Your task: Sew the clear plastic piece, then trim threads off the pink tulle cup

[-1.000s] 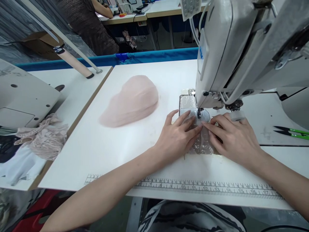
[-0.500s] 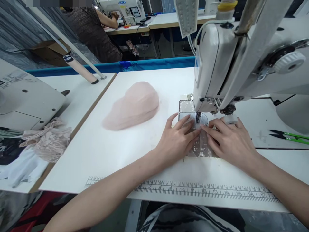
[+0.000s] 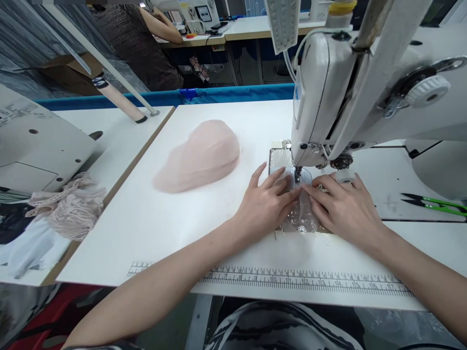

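A thin sheer piece of fabric lies on the needle plate under the head of a white sewing machine. My left hand rests flat on it, fingers stretched toward the needle. From the other side my right hand presses on it too, its fingers extended and meeting the left fingertips just in front of the presser foot.
A pale pink stack of fabric lies on the white table to the left. Green-handled snips lie at the right. Lace and cloth pieces sit on the neighbouring table. A printed ruler runs along the front edge. Another person works behind.
Both hands stay pressed on the sheer piece at the needle; they have barely shifted. The view has tilted slightly.
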The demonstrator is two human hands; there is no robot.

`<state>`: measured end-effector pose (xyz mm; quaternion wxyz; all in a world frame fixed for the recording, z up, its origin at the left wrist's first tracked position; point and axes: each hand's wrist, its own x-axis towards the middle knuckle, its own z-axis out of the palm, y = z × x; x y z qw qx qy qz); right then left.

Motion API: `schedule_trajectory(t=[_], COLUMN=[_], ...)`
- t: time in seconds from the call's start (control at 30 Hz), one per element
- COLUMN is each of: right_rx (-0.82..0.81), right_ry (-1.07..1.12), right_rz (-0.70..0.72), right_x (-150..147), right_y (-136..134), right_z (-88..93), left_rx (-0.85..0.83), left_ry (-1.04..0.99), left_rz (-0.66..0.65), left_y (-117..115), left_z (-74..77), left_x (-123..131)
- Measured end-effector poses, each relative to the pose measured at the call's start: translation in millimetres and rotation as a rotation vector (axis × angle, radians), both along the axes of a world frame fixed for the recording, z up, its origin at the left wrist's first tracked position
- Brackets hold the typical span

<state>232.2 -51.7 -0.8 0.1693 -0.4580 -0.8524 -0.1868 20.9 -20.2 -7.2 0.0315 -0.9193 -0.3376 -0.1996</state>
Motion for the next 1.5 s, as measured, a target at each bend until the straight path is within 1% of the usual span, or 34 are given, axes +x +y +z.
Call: schedule_trajectory(t=[0.1,0.13,0.17,0.23,0.3,0.33,0.37,0.4,0.43,0.5,0.53,0.57,0.63,0.7,0.8,0.87,0.93,1.03,1.13,1.23,1.33,1.5], right_rx=[0.046,0.047,0.032,-0.026,-0.086,-0.110,-0.135,-0.165,-0.202,-0.265,-0.278,-0.272,-0.209,-0.131,-0.065,-0.058,-0.052,-0.049,-0.054,-0.044,-0.039,-0.071], right_ry=[0.032,0.054,0.076,0.108,0.118,0.122,0.127,0.131,0.132,0.124,0.116,0.109,0.098,0.101,0.168,0.235,0.301,0.405,0.469,0.467,0.441,0.452], right_rz=[0.106,0.156,0.211,0.315,0.383,0.400,0.409,0.417,0.426,0.442,0.442,0.435,0.405,0.377,0.358,0.339,0.289,0.200,0.168,0.091,0.030,0.038], right_x=[3.6,4.7,5.6,7.2,8.8,9.7,10.8,11.8,12.8,13.8,13.7,13.1,11.1,9.4,9.6,10.8,11.1,8.3,4.4,2.8,3.7,6.8], right_y=[0.0,-0.1,-0.3,-0.9,-1.7,-2.1,-2.5,-2.8,-3.1,-3.5,-3.6,-3.5,-2.9,-2.0,-1.3,-1.5,-1.9,-1.6,0.3,2.7,4.5,6.2], right_z=[3.0,4.3,5.5,7.5,8.6,8.9,9.2,9.5,9.9,10.8,11.1,11.0,9.9,8.3,7.8,9.8,12.8,16.3,16.2,13.2,9.1,3.8], left_rx=[0.107,0.123,0.096,-0.079,-0.282,-0.337,-0.342,-0.294,-0.218,-0.057,-0.019,-0.030,-0.183,-0.345,-0.471,-0.551,-0.620,-0.653,-0.585,-0.511,-0.528,-0.702], left_ry=[-0.033,-0.055,-0.068,-0.026,0.106,0.184,0.251,0.289,0.297,0.226,0.161,0.087,-0.047,-0.155,-0.267,-0.332,-0.377,-0.307,-0.144,-0.072,-0.105,-0.244], left_rz=[-0.041,-0.069,-0.105,-0.177,-0.202,-0.198,-0.186,-0.171,-0.159,-0.130,-0.109,-0.079,-0.010,0.029,0.003,-0.012,-0.005,0.014,-0.005,-0.008,-0.042,-0.115], left_y=[-3.9,-6.8,-10.6,-20.0,-29.6,-33.5,-36.2,-37.7,-37.9,-35.0,-32.4,-29.5,-24.0,-19.5,-13.3,-7.8,-0.9,10.2,19.6,25.5,28.3,26.9], left_z=[6.4,11.7,18.3,33.0,43.9,46.2,45.9,43.3,39.0,28.5,24.1,20.9,19.1,21.6,26.0,27.8,29.8,33.9,35.4,31.3,27.5,32.5], left_x=[-0.7,-1.4,-2.1,-3.7,-4.3,-4.0,-3.3,-2.2,-0.8,1.8,2.8,3.3,3.2,2.6,3.2,4.8,6.7,8.4,7.7,5.5,3.2,1.5])
